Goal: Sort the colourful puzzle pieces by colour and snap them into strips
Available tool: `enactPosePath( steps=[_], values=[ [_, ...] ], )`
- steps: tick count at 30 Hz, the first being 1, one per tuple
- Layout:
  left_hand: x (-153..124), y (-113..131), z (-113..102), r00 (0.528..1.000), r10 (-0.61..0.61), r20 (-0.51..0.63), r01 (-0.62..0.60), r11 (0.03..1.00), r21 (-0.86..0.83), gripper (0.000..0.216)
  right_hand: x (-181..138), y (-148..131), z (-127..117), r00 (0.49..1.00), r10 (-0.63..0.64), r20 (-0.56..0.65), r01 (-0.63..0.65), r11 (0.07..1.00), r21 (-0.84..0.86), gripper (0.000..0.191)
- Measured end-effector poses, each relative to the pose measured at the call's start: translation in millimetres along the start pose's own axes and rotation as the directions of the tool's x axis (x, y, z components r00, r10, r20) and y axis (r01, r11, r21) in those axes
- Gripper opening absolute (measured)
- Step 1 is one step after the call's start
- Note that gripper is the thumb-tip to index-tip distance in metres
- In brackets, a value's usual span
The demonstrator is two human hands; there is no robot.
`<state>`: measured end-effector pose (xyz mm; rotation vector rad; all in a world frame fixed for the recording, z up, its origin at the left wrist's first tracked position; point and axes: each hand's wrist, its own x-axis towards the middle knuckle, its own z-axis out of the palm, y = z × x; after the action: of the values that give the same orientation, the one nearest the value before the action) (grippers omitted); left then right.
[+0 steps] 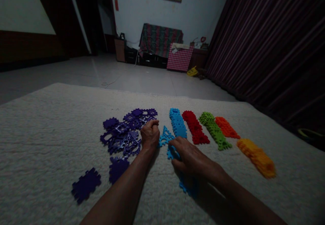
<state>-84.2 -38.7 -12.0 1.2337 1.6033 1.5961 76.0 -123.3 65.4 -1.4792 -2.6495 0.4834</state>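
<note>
My left hand (150,134) is closed, its fingers curled in between the purple pieces and the blue ones; what they hold, if anything, is hidden. Right beside it lies a light blue triangular interlocking tile (166,133). With thumb and fingers bent around its edge, my right hand (186,155) grips a blue interlocking tile (172,153) low over the mat. Another blue tile (186,187) shows partly under my right wrist. Just beyond, overlapping blue tiles (177,121) form a row. A loose heap of purple tiles (119,140) spreads to the left of my left hand.
Rows of red (195,128), green (215,130), orange (226,127) and yellow-orange tiles (256,157) lie to the right. Two purple tiles, one of them a separate tile (86,184), sit nearer me. Everything rests on a pale quilted mat (63,127); a dark curtain (266,49) hangs at right.
</note>
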Motion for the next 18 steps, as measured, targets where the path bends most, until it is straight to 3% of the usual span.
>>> enactPosePath(
  steps=[6, 12, 18],
  values=[
    [0, -2, 1, 1.0, -0.011, 0.003, 0.011, 1.0, -0.008, 0.033, 2, 10, -5, 1.0, 0.019, 0.023, -0.02, 0.999, 0.04, 0.046],
    [1, -3, 1, 1.0, -0.014, -0.004, 0.014, 1.0, -0.022, 0.033, 2, 41, -20, 0.972, -0.07, -0.224, 0.043, 0.992, -0.12, 0.052],
    [1, -4, 2, 1.0, -0.01, -0.015, 0.01, 1.0, -0.026, 0.033, 10, 59, -10, 0.965, -0.1, -0.243, 0.057, 0.983, -0.176, 0.048]
  ],
)
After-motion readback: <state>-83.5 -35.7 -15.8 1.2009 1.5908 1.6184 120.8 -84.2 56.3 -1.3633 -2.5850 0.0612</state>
